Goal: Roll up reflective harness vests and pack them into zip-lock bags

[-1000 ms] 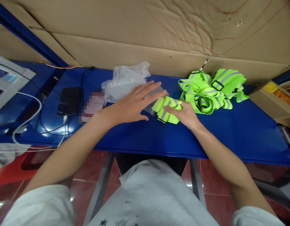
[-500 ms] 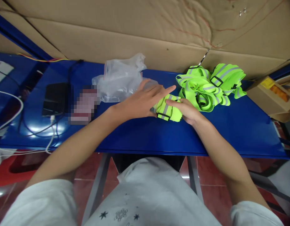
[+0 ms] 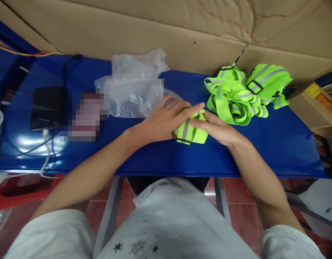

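Observation:
A folded bundle of neon green strap (image 3: 186, 131) with a grey stripe and a black buckle is between both hands above the blue table. My left hand (image 3: 166, 120) grips its left side, the index finger stretched over the top. My right hand (image 3: 217, 127) holds the right side, its thumb lying on the front. A loose pile of the same green straps (image 3: 236, 97) with black buckles lies at the back right. Clear plastic zip bags (image 3: 136, 97) lie just behind my left hand, one partly hidden by it.
A black device (image 3: 46, 108) with a white cable sits on the blue table (image 3: 144, 158) at the left, beside a pixelated object (image 3: 86, 117). An open cardboard box (image 3: 308, 108) stands at the far right. Cardboard lines the back.
The view has shifted slightly, so most things on the table appear displaced. My left hand has closed further over the top of the bundle, and the bundle has tilted, showing its buckle more edge-on.

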The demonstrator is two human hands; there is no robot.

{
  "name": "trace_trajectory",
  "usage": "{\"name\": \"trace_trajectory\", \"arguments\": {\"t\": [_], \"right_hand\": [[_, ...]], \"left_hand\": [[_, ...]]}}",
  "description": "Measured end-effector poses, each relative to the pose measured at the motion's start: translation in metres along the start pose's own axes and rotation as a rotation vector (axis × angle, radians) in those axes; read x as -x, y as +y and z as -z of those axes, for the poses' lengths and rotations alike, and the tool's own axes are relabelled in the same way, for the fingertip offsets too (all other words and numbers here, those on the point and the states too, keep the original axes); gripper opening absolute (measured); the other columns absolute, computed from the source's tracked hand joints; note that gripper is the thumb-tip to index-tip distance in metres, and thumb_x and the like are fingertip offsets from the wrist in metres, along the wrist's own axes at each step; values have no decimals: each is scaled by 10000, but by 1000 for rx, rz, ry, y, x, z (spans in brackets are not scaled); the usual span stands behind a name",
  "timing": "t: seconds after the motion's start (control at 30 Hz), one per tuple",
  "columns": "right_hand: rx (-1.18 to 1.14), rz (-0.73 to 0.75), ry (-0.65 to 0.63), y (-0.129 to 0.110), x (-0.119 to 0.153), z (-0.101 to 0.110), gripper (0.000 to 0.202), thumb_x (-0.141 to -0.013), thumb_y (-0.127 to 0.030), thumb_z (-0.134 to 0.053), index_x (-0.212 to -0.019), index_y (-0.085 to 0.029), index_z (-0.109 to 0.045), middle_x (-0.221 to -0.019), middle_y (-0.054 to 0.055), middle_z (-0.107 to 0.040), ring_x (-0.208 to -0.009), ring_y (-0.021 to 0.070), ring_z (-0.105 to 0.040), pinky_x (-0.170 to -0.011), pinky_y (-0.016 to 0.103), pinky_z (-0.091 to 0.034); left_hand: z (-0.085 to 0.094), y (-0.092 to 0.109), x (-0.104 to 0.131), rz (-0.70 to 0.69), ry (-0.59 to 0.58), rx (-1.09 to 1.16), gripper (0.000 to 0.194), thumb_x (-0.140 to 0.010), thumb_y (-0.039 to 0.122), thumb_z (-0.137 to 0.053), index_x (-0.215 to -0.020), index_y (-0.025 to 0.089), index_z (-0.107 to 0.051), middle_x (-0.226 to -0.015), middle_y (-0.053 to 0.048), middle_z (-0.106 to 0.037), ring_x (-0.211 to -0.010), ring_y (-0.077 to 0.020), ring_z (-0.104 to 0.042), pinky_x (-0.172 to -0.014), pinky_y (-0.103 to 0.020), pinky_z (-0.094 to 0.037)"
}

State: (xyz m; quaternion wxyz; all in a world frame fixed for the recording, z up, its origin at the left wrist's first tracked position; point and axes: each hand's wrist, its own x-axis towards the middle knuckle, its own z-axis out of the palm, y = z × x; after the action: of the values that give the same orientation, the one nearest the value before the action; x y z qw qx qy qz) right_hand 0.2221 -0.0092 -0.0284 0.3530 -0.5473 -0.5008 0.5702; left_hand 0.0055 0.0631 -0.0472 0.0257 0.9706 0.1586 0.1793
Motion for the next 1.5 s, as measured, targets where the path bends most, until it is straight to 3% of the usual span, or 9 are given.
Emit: {"name": "trace_trajectory", "arguments": {"t": [0.17, 0.4, 0.63, 0.8, 0.9, 1.1, 1.3, 1.4, 1.5], "right_hand": [[-140, 23, 196, 3, -3, -12, 455, -768, -463, -869, -1122, -243, -687, -1122, 16, -781, -1100, 230, -733, -997, 372, -589], [-128, 58, 258, 13, -4, -17, 364, -776, -484, -834, -971, -228, -663, -950, 19, -746, -909, 217, -709, -867, 375, -581], [219, 216, 286, 15, -5, -8, 436, -762, -506, -884, -992, -233, -632, -1024, 15, -717, -1032, 231, -671, -958, 382, -543], [236, 245, 284, 7, -2, -9, 459, -753, -527, -900, -989, -263, -608, -1025, 5, -700, -1037, 228, -650, -923, 355, -554], [357, 291, 289, 3, 2, -12, 403, -849, -574, -811, -1051, -256, -669, -1027, 11, -718, -998, 223, -653, -926, 359, -552], [348, 280, 159, 4, 8, -7, 561, -1043, -721, -434, -1266, -266, -674, -1260, 45, -730, -1184, 242, -669, -1068, 391, -522], [185, 235, 279, 14, -2, -7, 642, -853, -728, -744, -1252, -296, -486, -1066, 18, -709, -868, 183, -682, -796, 343, -587], [252, 303, 445, 15, -4, -13, 550, -816, -705, -791, -1064, -276, -551, -1076, 31, -706, -992, 206, -688, -893, 354, -585], [334, 405, 483, 13, 0, -21, 355, -929, -589, -735, -1009, -263, -620, -1120, 47, -742, -1081, 225, -708, -989, 378, -574]], "left_hand": [[-1, 1, 2, 41, 46, -58, 938, -877, 92, -590, -1715, 229, -192, -1463, -186, -575, -1354, -358, -584, -1227, -585, -363], [-10, 8, -1, 18, 94, -135, 883, -939, 10, -491, -1689, 410, -255, -1502, -124, -568, -1401, -321, -575, -1230, -614, -392], [3, 5, 3, 10, -53, 192, 1144, -763, 108, -782, -1717, 224, -161, -1583, -214, -456, -1500, -383, -475, -1219, -543, -458], [15, -1, 9, 6, -73, 464, 1195, -827, 122, -775, -1741, 347, -39, -1689, -138, -415, -1547, -310, -471, -1210, -468, -505], [9, -7, 10, 38, -16, 425, 1128, -857, 129, -758, -1737, 357, -89, -1685, -118, -445, -1540, -314, -490, -1214, -491, -499], [-6, -23, 8, 102, 87, 347, 1020, -881, 354, -833, -1693, 190, -239, -1669, -213, -453, -1540, -348, -488, -1268, -508, -442], [0, -14, 6, 23, 25, 158, 850, -844, 265, -844, -1563, 134, -410, -1540, -197, -592, -1443, -368, -580, -1326, -564, -324], [1, -7, 5, 33, 31, 123, 860, -836, 248, -834, -1563, 139, -388, -1535, -200, -585, -1450, -376, -567, -1300, -553, -359], [-3, -4, 5, 53, 41, 107, 910, -795, 227, -854, -1562, 125, -375, -1535, -218, -575, -1451, -387, -559, -1308, -562, -343]]}}
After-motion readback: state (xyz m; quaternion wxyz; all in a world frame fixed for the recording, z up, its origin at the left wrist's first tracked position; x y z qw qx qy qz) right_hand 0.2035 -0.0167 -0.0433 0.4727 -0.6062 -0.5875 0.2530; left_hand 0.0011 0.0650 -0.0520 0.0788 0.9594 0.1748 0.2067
